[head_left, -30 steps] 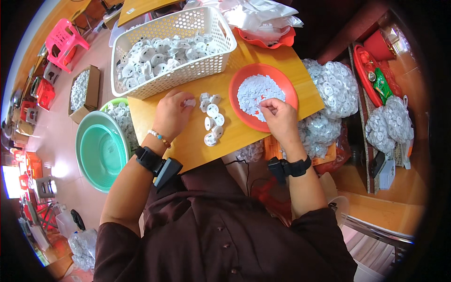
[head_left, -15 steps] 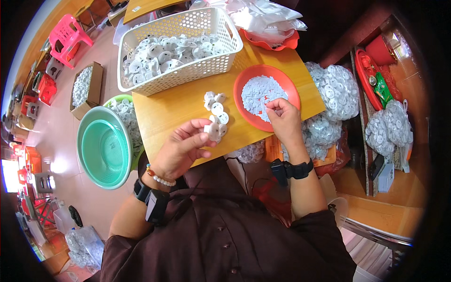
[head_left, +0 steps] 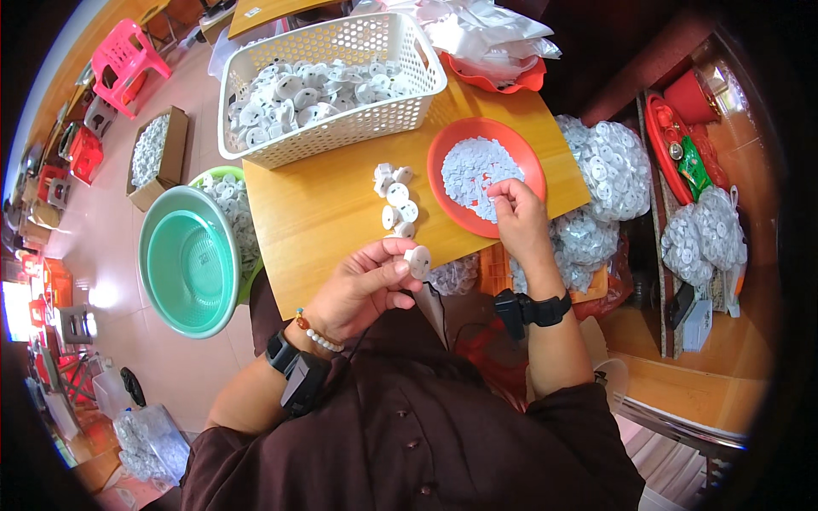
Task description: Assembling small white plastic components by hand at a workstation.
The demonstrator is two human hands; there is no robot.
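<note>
My left hand (head_left: 365, 288) pinches a round white plastic cap (head_left: 417, 262) with small dark marks on its face, held just off the table's front edge. Over the red plate (head_left: 533, 162), my right hand (head_left: 521, 218) has thumb and forefinger closed together; whatever is between the tips is too small to make out. Many small flat pale pieces (head_left: 477, 166) are spread on that plate. Between the two hands and the basket, several more white caps (head_left: 397, 195) lie in a loose row on the wooden table (head_left: 315, 200).
A white perforated basket (head_left: 341, 128) full of caps stands at the back of the table. Green basins (head_left: 192, 272) are at the left, near a cardboard box (head_left: 170, 162) of white parts. Bulging clear bags (head_left: 613, 170) crowd the right side. A pink chair (head_left: 128, 64) stands farther off.
My left hand has moved right and toward me with the cap, away from the row on the table. My right hand has stayed over the plate, shifting only slightly.
</note>
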